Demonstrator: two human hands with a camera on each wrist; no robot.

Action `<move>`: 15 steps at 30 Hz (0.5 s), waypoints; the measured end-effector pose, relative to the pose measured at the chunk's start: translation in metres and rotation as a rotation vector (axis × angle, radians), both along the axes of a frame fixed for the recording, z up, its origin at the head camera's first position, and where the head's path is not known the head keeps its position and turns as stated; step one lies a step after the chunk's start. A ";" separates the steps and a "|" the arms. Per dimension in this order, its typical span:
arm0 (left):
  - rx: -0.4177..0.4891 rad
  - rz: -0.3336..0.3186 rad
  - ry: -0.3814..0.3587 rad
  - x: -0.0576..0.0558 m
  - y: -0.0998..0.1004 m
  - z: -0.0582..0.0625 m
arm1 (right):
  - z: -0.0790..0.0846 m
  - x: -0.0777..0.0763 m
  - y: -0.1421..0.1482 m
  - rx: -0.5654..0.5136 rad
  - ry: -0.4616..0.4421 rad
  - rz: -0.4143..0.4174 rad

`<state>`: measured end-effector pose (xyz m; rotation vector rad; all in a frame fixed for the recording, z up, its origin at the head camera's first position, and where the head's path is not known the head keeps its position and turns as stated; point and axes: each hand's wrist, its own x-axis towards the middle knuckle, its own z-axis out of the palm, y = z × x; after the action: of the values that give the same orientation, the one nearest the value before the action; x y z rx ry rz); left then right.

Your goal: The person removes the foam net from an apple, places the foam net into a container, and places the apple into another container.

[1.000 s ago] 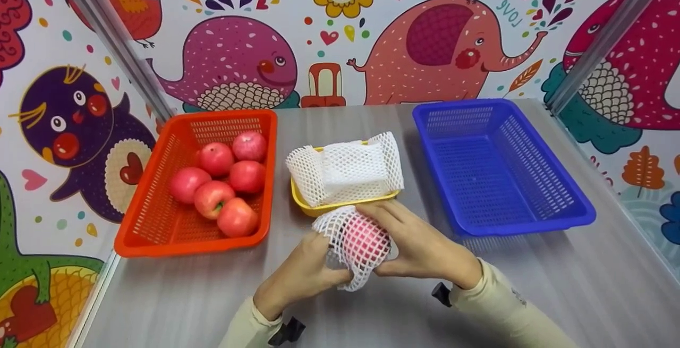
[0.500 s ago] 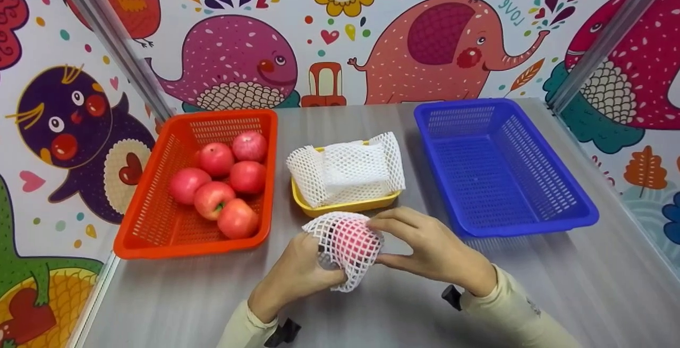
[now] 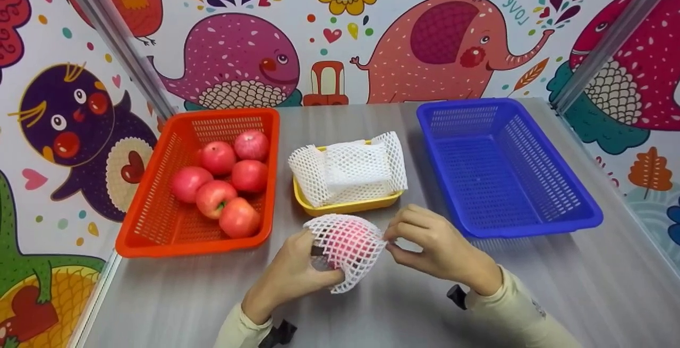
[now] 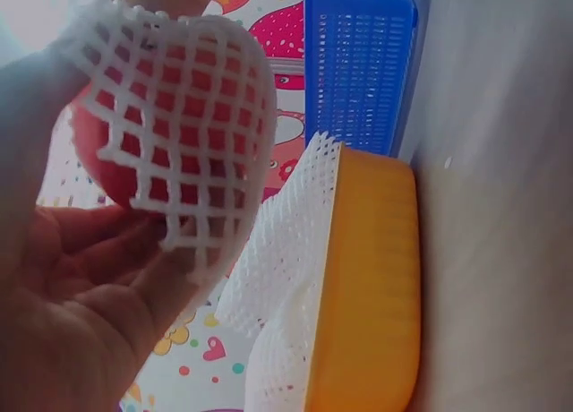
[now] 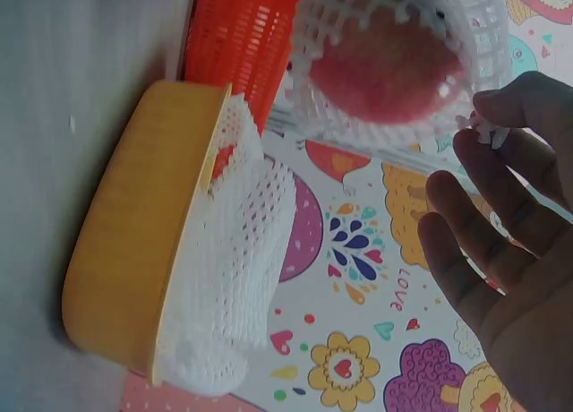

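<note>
A red apple [image 3: 346, 242] sits inside a white foam fruit net [image 4: 201, 116] held above the table in front of the yellow basket. My left hand [image 3: 291, 271] grips the apple and net from the left, with some fingers partly hidden by the mesh. On the other side, my right hand [image 3: 433, 242] pinches the net's edge between thumb and index finger, pulling it out to a point. The right wrist view shows the pinched tip [image 5: 488, 130] apart from the apple, and the other fingers loosely bent.
On the left stands an orange-red basket [image 3: 127, 242] holding several red apples [image 3: 217, 199]. More foam nets [image 3: 356, 170] lie in a small yellow basket [image 3: 348, 207] in the middle. A blue basket [image 3: 510, 178] stands on the right. Printed panels enclose the table's back and sides.
My right hand has moved from around the apple to the right and now pinches the net's edge, stretching it. The net covers more of the apple's right side. My left hand has shifted slightly left.
</note>
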<state>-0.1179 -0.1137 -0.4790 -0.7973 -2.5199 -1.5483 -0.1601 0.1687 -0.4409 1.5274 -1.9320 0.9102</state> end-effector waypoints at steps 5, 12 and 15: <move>0.137 0.001 -0.105 0.003 -0.014 0.006 | -0.001 -0.004 0.017 -0.020 -0.013 -0.049; 0.169 0.102 -0.065 0.007 -0.035 0.010 | 0.002 -0.013 0.035 -0.103 -0.039 -0.205; 0.141 0.121 -0.065 0.009 -0.038 0.009 | 0.009 -0.020 0.035 -0.159 -0.016 -0.301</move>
<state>-0.1088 -0.1517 -0.4696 -0.5755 -2.4177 -1.7142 -0.1800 0.2034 -0.4324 1.1061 -1.9803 0.9190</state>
